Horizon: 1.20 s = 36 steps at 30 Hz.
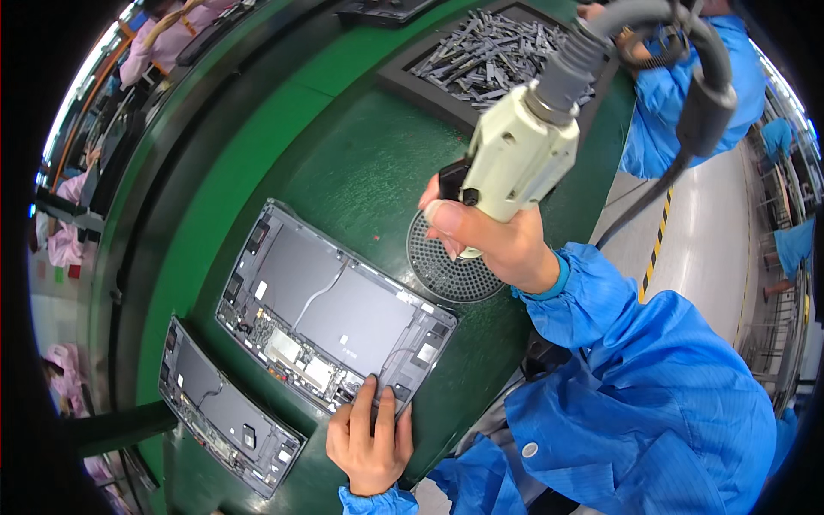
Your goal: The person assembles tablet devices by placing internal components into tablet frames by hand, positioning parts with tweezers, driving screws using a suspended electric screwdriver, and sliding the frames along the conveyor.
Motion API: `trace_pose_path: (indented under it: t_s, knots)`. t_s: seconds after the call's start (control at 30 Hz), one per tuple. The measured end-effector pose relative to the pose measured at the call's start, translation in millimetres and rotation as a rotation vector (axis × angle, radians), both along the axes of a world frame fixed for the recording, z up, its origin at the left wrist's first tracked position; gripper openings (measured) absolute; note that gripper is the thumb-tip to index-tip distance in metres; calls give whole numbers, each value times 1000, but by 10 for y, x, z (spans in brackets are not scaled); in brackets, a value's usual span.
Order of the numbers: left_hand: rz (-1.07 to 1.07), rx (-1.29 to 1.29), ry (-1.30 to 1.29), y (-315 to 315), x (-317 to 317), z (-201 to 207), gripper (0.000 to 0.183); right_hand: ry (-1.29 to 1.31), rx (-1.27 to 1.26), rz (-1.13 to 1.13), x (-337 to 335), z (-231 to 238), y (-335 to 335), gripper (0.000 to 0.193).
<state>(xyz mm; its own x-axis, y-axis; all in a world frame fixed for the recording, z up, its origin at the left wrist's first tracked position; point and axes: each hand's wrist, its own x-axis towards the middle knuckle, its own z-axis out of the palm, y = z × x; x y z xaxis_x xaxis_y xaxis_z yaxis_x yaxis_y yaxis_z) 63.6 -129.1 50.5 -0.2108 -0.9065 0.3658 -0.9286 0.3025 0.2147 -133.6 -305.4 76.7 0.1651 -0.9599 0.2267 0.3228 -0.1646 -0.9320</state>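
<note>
My right hand is wrapped round a cream-coloured electric screwdriver with a black lever and a thick grey cable at its top. The tool hangs over a round perforated screw plate; its tip is mostly hidden by my fingers. An opened laptop base lies on the green table, with its circuit board, a grey battery area and thin cables exposed. Fingers stretched out, my left hand rests on the base's near edge, fingertips touching the inside near the board.
Left of the base lies a second opened laptop base. A dark tray full of small dark strip-like parts stands at the far side. A co-worker in a blue smock is at the upper right. The green conveyor line curves past on the left.
</note>
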Motion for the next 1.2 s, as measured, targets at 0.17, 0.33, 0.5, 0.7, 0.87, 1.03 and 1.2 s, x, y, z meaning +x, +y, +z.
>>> trace_pose_path:
  t_s: [0.17,0.33,0.5,0.7,0.87,1.03,1.2]
  knots:
    - [-15,-55,10,-22,12,-42,37,83,-114,-84,-12,-27,48,32]
    - [-16,-94,70,-18,56,-62,38,-129,-222,91,-6,43,149,46]
    - [-9,-146,131,-8,108,-150,34,-265,-104,490,339,55,609,41]
    - [-33,-135,130,21,128,-176,31,-107,46,594,517,83,818,31]
    - [-41,-137,143,47,138,-172,29,-51,32,572,562,59,817,32]
    - [-50,-141,150,10,129,-184,29,-56,21,551,586,-4,796,32]
    - [-50,-148,152,23,133,-187,28,-35,9,579,550,-15,780,32]
